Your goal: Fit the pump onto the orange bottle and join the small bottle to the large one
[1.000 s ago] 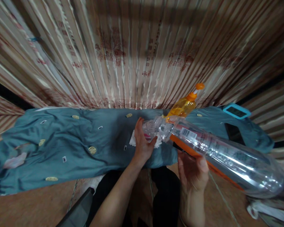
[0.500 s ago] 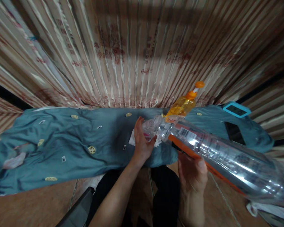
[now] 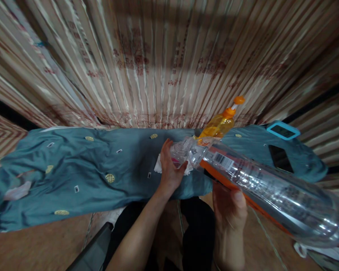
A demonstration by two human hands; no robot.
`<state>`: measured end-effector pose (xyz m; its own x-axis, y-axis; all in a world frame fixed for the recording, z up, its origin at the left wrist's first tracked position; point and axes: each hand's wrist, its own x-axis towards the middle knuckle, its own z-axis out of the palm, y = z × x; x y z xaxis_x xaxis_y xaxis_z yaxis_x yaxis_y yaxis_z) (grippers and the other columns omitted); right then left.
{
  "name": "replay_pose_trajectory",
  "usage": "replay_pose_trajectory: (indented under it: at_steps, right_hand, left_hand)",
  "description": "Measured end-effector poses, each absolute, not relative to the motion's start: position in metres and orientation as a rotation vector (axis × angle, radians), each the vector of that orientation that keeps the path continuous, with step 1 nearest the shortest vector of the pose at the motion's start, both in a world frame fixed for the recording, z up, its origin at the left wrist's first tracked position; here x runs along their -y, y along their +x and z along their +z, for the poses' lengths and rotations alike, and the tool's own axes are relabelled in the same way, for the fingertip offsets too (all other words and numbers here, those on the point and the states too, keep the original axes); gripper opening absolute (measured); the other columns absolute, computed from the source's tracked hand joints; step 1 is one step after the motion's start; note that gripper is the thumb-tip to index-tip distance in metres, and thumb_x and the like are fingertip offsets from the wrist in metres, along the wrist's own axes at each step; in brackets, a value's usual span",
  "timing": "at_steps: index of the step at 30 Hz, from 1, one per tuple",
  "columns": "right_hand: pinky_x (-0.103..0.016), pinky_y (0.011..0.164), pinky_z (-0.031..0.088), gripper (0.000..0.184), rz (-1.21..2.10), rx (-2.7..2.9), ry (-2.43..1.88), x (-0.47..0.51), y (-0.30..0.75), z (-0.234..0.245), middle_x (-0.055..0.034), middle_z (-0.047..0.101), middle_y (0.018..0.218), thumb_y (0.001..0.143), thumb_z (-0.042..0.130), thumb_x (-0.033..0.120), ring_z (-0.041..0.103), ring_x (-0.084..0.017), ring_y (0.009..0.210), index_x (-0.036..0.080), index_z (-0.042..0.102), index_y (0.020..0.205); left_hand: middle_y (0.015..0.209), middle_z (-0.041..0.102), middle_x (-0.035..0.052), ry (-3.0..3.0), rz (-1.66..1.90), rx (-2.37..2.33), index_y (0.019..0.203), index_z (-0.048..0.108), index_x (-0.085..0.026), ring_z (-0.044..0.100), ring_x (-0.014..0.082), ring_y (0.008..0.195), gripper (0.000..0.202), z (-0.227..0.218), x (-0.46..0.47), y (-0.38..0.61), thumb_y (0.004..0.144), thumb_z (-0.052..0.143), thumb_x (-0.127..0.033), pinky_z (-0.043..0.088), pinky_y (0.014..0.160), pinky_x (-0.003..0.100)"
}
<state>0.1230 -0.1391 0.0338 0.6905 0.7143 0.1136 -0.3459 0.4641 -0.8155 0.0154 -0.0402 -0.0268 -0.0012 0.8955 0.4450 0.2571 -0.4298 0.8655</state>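
Note:
My right hand supports a large clear plastic bottle from below. The bottle lies tilted, its orange label along the lower side and its narrow end pointing left. My left hand curls around a small clear container that meets the narrow end of the big bottle; where one stops and the other starts is hard to make out. Under my left hand lies a crumpled white tissue, partly covered. Just behind the bottle stands a yellow pump bottle with an orange top.
A teal patterned cloth covers the long surface. On its right rest a dark phone and a blue-framed digital clock. A pale crumpled piece lies far left. Pleated curtains hang behind. A grey edge shows below left.
The large bottle's wide end has dipped very slightly. Both hands keep their hold in nearly the same place.

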Motion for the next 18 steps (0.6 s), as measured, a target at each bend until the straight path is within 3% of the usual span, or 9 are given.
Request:
replay_pose_trajectory:
  at_steps: [11,14,18]
  right_hand:
    - [-0.054,0.118,0.032,0.059,0.680,0.568,-0.872,0.1392,0.1216,0.0385,-0.0018,0.071,0.115,0.060,0.087,0.046,0.058,-0.029,0.126,0.028,0.071,0.114]
    - [-0.053,0.117,0.033,0.054,0.669,0.559,-0.862,0.1393,0.1212,0.0382,0.0004,0.070,0.120,0.060,0.087,0.043,0.058,-0.028,0.125,0.030,0.071,0.110]
    - [-0.052,0.117,0.035,0.052,0.666,0.544,-0.856,0.1396,0.1207,0.0378,0.0026,0.072,0.109,0.059,0.088,0.042,0.060,-0.026,0.122,0.032,0.071,0.107]
  left_hand:
    - [0.153,0.044,0.0166,1.729,1.457,-1.193,0.141,0.036,-0.023,0.043,0.0332,0.144,0.079,-0.0271,0.0401,0.0153,0.077,0.080,-0.034,0.035,0.120,0.053]
    - [0.153,0.044,0.0155,1.717,1.451,-1.204,0.141,0.037,-0.024,0.043,0.0328,0.144,0.079,-0.0262,0.0406,0.0159,0.076,0.080,-0.031,0.035,0.120,0.053]
    - [0.153,0.044,0.0153,1.700,1.459,-1.205,0.141,0.038,-0.024,0.043,0.0330,0.144,0.079,-0.0261,0.0409,0.0165,0.075,0.081,-0.029,0.035,0.120,0.053]
